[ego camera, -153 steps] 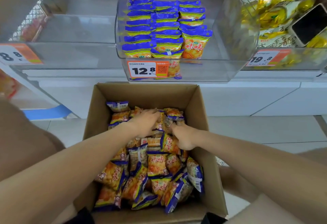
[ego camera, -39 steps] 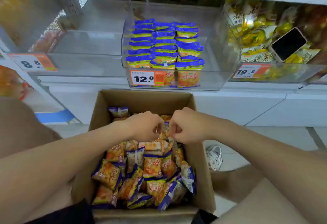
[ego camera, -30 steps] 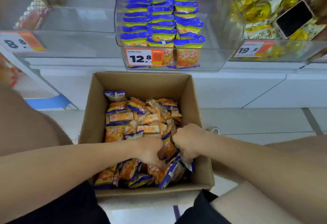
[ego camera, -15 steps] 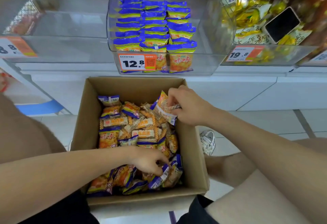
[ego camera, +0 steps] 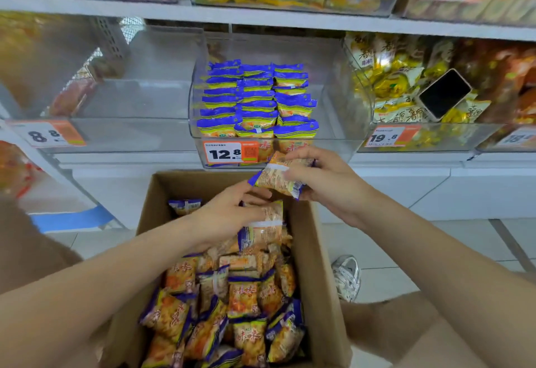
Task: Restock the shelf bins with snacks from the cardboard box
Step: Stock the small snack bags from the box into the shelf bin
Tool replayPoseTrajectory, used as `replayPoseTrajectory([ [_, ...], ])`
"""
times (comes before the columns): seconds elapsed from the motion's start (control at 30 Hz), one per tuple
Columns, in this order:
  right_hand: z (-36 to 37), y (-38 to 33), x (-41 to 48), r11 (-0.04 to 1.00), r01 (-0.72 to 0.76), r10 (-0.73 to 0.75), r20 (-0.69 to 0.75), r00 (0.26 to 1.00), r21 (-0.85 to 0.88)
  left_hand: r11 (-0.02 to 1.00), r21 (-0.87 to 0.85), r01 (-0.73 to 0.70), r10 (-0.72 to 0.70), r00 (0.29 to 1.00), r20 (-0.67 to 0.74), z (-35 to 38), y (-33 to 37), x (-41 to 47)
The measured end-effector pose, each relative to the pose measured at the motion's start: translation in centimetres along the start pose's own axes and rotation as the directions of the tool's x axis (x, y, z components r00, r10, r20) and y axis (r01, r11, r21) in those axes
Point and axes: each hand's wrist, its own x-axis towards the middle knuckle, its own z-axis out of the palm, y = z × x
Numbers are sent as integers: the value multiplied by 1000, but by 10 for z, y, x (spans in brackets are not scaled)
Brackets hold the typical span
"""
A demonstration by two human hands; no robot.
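An open cardboard box (ego camera: 322,254) on the floor holds several orange-and-blue snack packets (ego camera: 246,298). My right hand (ego camera: 324,182) grips one snack packet (ego camera: 275,177) above the box's far edge, just below the clear shelf bin (ego camera: 342,132). That bin, tagged 12.8, holds three neat rows of the same packets (ego camera: 255,100). My left hand (ego camera: 229,213) holds another snack packet (ego camera: 264,227) over the box, its fingertips reaching toward the right hand's packet.
An empty clear bin (ego camera: 121,106) tagged 8.8 sits left of the target bin. To the right a bin of yellow snacks (ego camera: 391,83) holds a black phone (ego camera: 443,94). Fuller bins line the shelf above (ego camera: 290,19). My shoe (ego camera: 346,277) is beside the box.
Both hands have risen out of the box, each with a packet. The right hand moved up toward the 12.8 bin, the left came from the near pile to the box's far side.
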Motion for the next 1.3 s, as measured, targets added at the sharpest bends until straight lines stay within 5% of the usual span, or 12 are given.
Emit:
replayPoseTrajectory([
  [0.17,-12,-16,-3,885,199,-211,18,977,-422,988,-83,-129,119,986,-116,-15,38,-13],
  [0.23,-15,-18,-2,859,232,-258,4,966,-457,978,-61,-200,186,965,-185,-19,48,-16],
  [0.33,-17,-22,3,948,185,-213,-86,973,-259,950,-28,-311,291,913,-284,-28,59,-17],
  [0.47,-12,-28,6,947,39,-7,-102,995,318,910,168,-380,415,827,-379,-37,68,-10],
  [0.57,-7,-34,4,910,54,-15,-98,995,411,790,375,-484,600,735,-316,-38,68,-6],
  [0.7,-5,-42,-1,934,155,-136,-81,987,322,686,491,-537,693,687,-218,-34,71,-4],
  [1.13,-11,-49,5,954,195,-173,-112,979,229,816,273,-509,533,846,-18,-42,99,-6],
  [1.3,-33,-63,20,967,256,-246,-292,924,-4,790,414,-451,553,817,-164,-40,102,5],
])
